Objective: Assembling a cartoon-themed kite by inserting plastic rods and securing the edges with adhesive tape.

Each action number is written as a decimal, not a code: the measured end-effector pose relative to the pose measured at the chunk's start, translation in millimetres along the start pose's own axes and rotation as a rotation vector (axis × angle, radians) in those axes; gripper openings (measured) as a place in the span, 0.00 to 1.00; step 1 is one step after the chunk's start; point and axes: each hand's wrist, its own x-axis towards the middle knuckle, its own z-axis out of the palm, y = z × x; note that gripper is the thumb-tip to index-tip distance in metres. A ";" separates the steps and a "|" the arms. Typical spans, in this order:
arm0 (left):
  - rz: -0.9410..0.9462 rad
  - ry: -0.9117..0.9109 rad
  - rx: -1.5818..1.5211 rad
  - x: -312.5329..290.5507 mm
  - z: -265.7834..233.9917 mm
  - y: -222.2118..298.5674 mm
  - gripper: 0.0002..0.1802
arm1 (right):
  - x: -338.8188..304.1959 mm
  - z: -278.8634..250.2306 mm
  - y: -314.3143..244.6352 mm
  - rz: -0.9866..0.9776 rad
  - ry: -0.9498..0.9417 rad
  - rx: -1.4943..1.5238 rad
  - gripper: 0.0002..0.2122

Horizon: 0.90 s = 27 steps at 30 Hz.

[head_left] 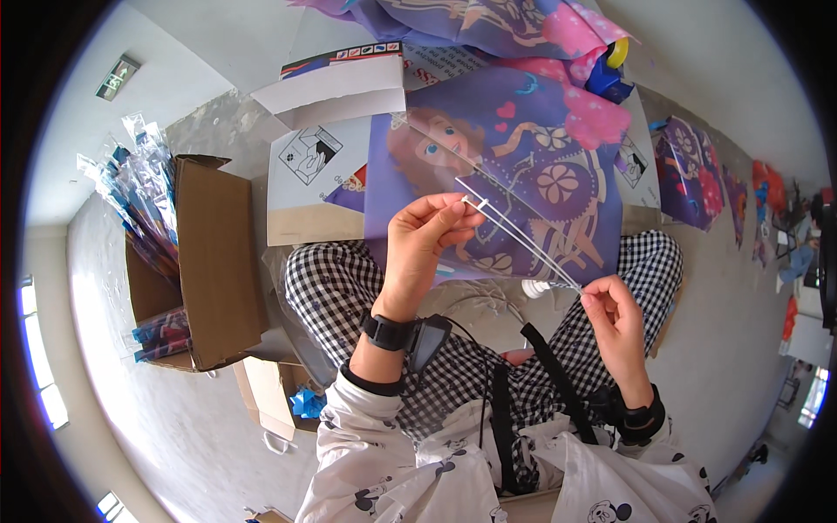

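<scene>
My left hand (427, 235) is closed in a pinch on one end of a thin white double strand (523, 240). Small white knobs sit on it close to these fingertips, and a short end sticks out past them. Lower and to the right, my right hand (615, 322) pinches the other end, so the strand runs straight between both hands. I cannot tell whether it is cord or thin rod. Beneath it spreads a purple printed sheet (558, 218) with a cartoon figure, flowers and hearts, lying over cardboard and reaching toward my checked trousers.
An open cardboard box (218, 261) full of plastic-wrapped packs stands at left. Beyond the hands are a small open carton (340, 96), more printed sheet (488, 26) and a blue-and-yellow tape dispenser (610, 74). A smaller box (270, 405) holds something blue.
</scene>
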 end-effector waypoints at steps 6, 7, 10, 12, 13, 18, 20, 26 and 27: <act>0.006 0.005 -0.005 -1.4 -0.6 0.6 0.10 | 1.0 0.2 2.1 -0.005 0.008 -0.012 0.02; 0.006 0.004 -0.003 -1.7 0.4 1.4 0.10 | 0.7 -0.4 1.8 -0.005 0.007 -0.012 0.02; 0.003 0.014 -0.016 -2.1 0.7 1.8 0.10 | 0.6 0.1 1.8 -0.007 0.010 -0.011 0.02; 0.003 0.016 -0.016 -2.1 0.5 1.5 0.09 | 0.5 0.5 2.3 -0.008 0.014 -0.009 0.02; 0.003 0.016 -0.016 -2.1 0.5 1.7 0.09 | 0.5 0.4 2.7 -0.009 0.015 -0.016 0.02; 0.039 0.018 -0.024 -2.5 0.9 2.4 0.08 | 0.3 0.3 1.6 -0.007 0.015 -0.013 0.02; 0.063 0.038 0.028 -3.1 2.3 3.3 0.07 | -0.3 -0.5 2.4 0.003 0.008 -0.024 0.03; 0.112 0.087 0.145 -6.0 5.7 6.4 0.06 | -1.2 -2.7 -1.2 -0.140 0.092 -0.176 0.02; 0.122 0.097 0.172 -6.6 6.3 6.2 0.05 | -1.5 -3.1 -2.4 -0.139 0.093 -0.176 0.02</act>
